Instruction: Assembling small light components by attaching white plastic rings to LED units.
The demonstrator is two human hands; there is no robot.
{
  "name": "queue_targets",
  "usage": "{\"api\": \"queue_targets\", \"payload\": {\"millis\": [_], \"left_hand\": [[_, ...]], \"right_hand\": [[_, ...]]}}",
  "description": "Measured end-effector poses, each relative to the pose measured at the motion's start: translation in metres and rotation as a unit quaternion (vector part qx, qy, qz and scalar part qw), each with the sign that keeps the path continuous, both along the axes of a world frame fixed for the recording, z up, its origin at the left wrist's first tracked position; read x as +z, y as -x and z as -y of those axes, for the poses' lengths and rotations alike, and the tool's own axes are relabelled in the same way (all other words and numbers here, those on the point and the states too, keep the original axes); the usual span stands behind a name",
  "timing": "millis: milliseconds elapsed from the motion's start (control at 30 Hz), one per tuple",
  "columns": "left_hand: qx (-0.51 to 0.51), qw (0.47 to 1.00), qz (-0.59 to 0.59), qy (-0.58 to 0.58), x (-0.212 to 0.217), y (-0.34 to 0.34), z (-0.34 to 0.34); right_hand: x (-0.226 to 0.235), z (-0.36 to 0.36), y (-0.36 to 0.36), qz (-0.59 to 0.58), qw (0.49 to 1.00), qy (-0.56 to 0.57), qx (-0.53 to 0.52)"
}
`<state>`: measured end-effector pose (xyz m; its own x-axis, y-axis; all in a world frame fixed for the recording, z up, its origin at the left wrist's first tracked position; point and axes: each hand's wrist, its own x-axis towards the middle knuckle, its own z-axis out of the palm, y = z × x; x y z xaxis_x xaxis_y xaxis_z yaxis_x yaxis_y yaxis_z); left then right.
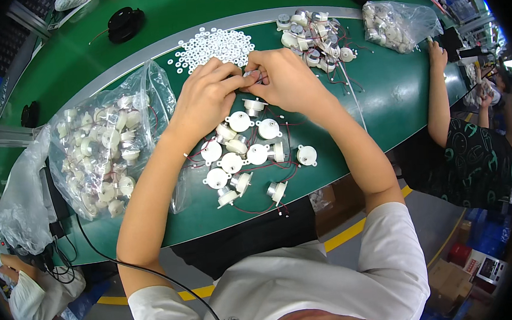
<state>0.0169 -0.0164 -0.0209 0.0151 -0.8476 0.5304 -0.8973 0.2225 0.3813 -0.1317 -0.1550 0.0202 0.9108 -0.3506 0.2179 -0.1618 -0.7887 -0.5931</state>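
Note:
My left hand (206,98) and my right hand (286,79) meet over the green table (383,96), both pinching one small metal motor part (253,76) between the fingertips. Most of that part is hidden by my fingers. Just below my hands lies a loose cluster of small white round motors (249,154) with red and black wires. Beyond my hands sits a pile of small white plastic rings (214,46).
A clear plastic bag of white motors (108,150) lies at the left. Another heap of motors (315,38) and a second filled bag (392,24) are at the far right. A co-worker's arm (437,97) rests on the table's right edge. A black cable (132,266) hangs near my left arm.

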Motion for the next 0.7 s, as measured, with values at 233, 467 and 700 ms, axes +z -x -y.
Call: {"api": "queue_targets", "payload": {"millis": [233,467,700], "left_hand": [[-0.001,0.999,-0.042,0.004,-0.001,-0.001,0.005],[-0.008,0.997,-0.075,-0.007,-0.002,-0.002,0.006],[0.011,0.997,-0.064,-0.037,-0.001,-0.002,-0.001]], "right_hand": [[0.002,0.02,-0.015,-0.064,0.995,-0.06,0.042],[-0.002,0.006,-0.014,-0.067,0.995,0.063,0.043],[0.007,0.028,-0.019,-0.124,0.986,-0.044,0.098]]}}
